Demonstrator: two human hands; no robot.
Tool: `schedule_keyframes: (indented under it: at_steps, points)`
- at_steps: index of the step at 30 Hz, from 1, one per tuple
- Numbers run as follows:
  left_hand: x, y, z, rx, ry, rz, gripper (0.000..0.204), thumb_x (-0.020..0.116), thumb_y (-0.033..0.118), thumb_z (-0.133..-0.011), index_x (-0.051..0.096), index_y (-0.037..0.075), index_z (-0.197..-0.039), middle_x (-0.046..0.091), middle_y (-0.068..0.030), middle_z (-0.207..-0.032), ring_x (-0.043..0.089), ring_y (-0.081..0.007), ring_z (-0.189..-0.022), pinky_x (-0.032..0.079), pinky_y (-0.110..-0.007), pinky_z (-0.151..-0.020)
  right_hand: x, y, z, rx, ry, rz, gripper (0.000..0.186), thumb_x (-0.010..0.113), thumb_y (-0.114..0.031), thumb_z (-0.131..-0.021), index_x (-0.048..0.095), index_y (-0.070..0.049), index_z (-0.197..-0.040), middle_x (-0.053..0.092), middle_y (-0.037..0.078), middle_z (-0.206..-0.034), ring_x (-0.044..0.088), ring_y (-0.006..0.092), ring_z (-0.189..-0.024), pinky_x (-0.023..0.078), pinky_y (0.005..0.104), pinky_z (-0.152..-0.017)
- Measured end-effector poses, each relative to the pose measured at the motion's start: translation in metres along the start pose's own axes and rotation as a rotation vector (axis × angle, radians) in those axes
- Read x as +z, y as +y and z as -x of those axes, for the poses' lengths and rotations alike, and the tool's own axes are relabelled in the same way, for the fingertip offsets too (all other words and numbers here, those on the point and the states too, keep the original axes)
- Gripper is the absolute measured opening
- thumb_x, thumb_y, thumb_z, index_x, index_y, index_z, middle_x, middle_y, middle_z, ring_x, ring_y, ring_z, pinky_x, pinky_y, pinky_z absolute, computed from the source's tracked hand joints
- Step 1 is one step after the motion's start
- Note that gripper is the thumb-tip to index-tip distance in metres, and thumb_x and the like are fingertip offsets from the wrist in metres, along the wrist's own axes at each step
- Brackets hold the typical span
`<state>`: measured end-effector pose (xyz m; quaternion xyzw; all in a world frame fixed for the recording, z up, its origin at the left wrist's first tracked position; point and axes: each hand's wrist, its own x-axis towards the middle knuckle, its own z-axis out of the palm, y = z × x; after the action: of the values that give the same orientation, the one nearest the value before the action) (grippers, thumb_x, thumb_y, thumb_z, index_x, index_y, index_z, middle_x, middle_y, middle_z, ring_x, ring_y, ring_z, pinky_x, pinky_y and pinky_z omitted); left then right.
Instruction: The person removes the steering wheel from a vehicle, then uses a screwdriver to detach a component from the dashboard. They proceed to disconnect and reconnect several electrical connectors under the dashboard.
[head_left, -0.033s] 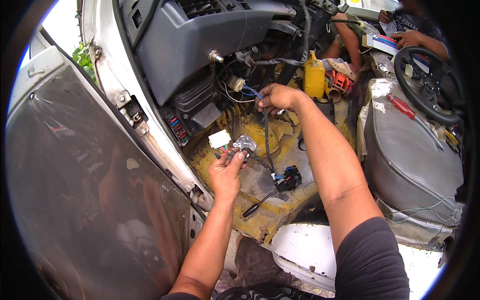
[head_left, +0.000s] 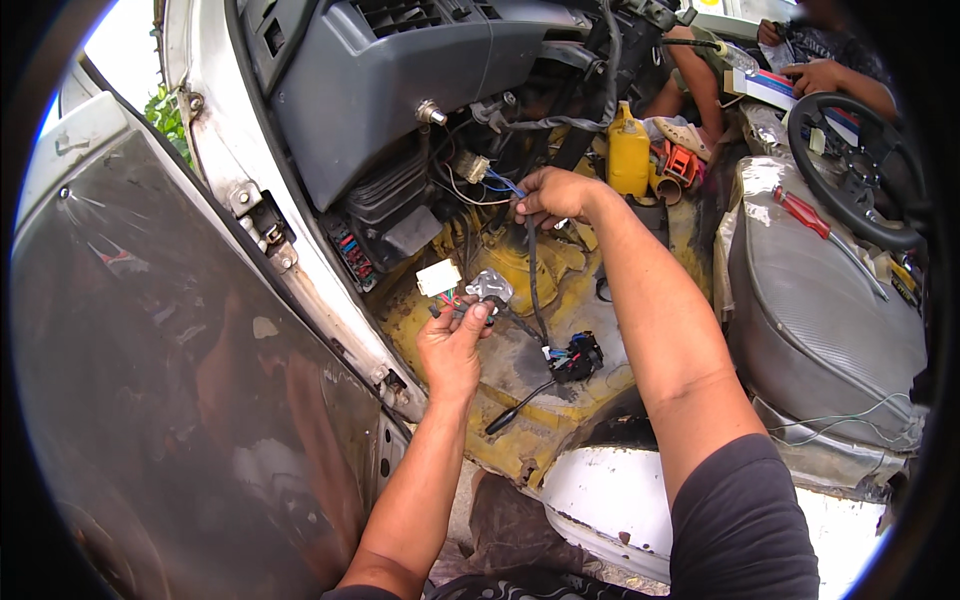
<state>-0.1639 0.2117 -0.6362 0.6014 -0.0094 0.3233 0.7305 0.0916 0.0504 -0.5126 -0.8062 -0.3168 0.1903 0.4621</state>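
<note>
My left hand (head_left: 452,350) is closed on a bunch of thin wires just below a white plug connector (head_left: 438,278). A crumpled silvery piece (head_left: 490,287) shows beside its fingertips. Higher up, under the dashboard, my right hand (head_left: 558,196) pinches a bundle of blue and pale wires (head_left: 503,184). These wires run to a pale connector (head_left: 471,165). A dark sheathed cable (head_left: 534,280) hangs from near my right hand down to a black stalk switch (head_left: 577,357). That switch lies on the worn yellow floor, its lever (head_left: 520,408) pointing toward me.
The grey dashboard (head_left: 390,90) overhangs the work, with a fuse block (head_left: 355,258) low at its left. An open door (head_left: 180,350) stands left. Right are a yellow jug (head_left: 628,150), a seat (head_left: 820,270), a red screwdriver (head_left: 803,213), a steering wheel (head_left: 860,170) and another person's hand (head_left: 815,76).
</note>
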Motion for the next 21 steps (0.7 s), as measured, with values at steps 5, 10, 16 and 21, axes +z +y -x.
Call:
schedule_keyframes:
  at_steps: [5, 10, 16, 21]
  points:
    - [0.001, -0.001, -0.005, -0.007, -0.018, 0.014, 0.038, 0.085, 0.027, -0.098, 0.073, -0.001, -0.120, 0.080, -0.0099, -0.105, 0.075, -0.0156, -0.093, 0.060, -0.029, -0.076, -0.005, 0.000, -0.005, -0.009, -0.004, 0.018, 0.023, 0.070, -0.021, -0.105, 0.073, -0.013, -0.126, 0.080, 0.001, -0.110, 0.075, 0.0156, -0.097, 0.061, 0.0377, -0.086]
    - [0.002, -0.001, -0.006, -0.004, -0.019, 0.023, 0.038, 0.084, 0.029, -0.098, 0.073, -0.001, -0.120, 0.080, -0.0098, -0.105, 0.075, -0.0156, -0.094, 0.059, -0.029, -0.076, -0.006, -0.002, -0.006, -0.010, -0.004, 0.018, 0.023, 0.071, -0.022, -0.105, 0.074, -0.013, -0.126, 0.080, 0.000, -0.109, 0.075, 0.0152, -0.098, 0.061, 0.0373, -0.086]
    - [0.001, -0.002, -0.006, 0.007, -0.036, -0.015, 0.037, 0.083, 0.029, -0.099, 0.073, 0.000, -0.121, 0.080, -0.0099, -0.106, 0.076, -0.0164, -0.096, 0.060, -0.029, -0.078, -0.004, -0.006, -0.001, -0.005, 0.007, 0.015, 0.020, 0.071, -0.021, -0.105, 0.074, -0.012, -0.123, 0.080, 0.000, -0.108, 0.074, 0.0139, -0.095, 0.060, 0.0344, -0.083]
    - [0.003, -0.004, -0.005, 0.032, -0.032, -0.026, 0.035, 0.081, 0.026, -0.101, 0.073, -0.001, -0.121, 0.080, -0.0099, -0.106, 0.076, -0.0168, -0.097, 0.061, -0.030, -0.078, -0.003, -0.010, 0.003, 0.009, 0.017, 0.013, 0.018, 0.070, -0.018, -0.105, 0.072, -0.009, -0.121, 0.079, 0.001, -0.108, 0.073, 0.0129, -0.093, 0.060, 0.0306, -0.079]
